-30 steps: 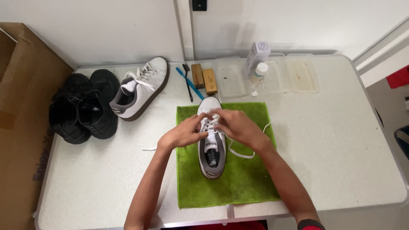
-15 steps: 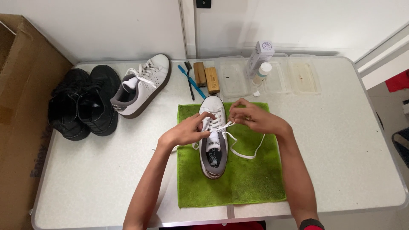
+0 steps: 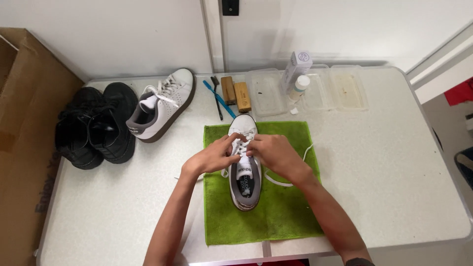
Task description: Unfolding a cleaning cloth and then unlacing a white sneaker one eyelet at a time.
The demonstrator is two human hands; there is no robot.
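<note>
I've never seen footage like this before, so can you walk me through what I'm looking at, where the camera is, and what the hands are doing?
No machine here: a person works with bare hands, filmed by a camera worn on their head, looking down at a white table. The left hand and right hand meet over the laces of a white shoe, which lies on a green cloth. Both hands pinch the laces. To the left lie its matching shoe and a pair of black shoes. Behind are brushes, clear trays and a small bottle.
</note>
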